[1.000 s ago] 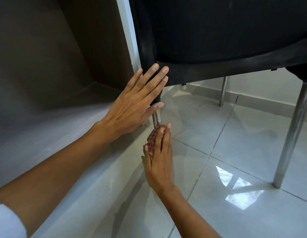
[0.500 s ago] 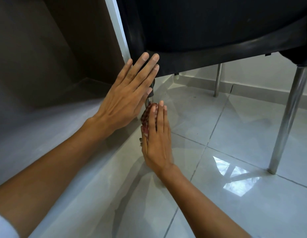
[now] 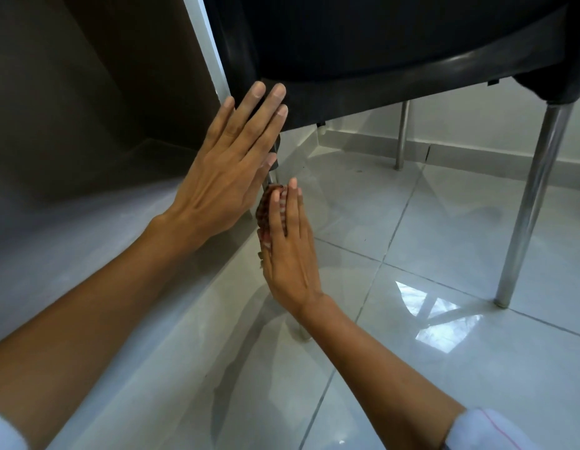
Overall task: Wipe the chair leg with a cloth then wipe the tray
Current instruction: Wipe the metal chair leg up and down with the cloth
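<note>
A black plastic chair [image 3: 379,43] on metal legs fills the top of the view. My left hand [image 3: 230,170] lies flat against its front left corner, fingers straight, holding nothing. Just below it a short piece of the front left chair leg [image 3: 271,177] shows. My right hand [image 3: 290,251] presses a red-brown checked cloth [image 3: 264,209] against that leg, fingers straight along it. Most of the leg is hidden behind hand and cloth; its foot [image 3: 303,336] shows on the floor. No tray is in view.
Glossy white floor tiles [image 3: 444,254] spread to the right. Another chair leg [image 3: 529,203] stands at the right and a third leg [image 3: 401,134] at the back near the skirting. A dark wall panel [image 3: 87,92] closes off the left side.
My right hand has slid the cloth up the leg, closer to my left hand. The left hand stays on the chair corner. The view has shifted slightly.
</note>
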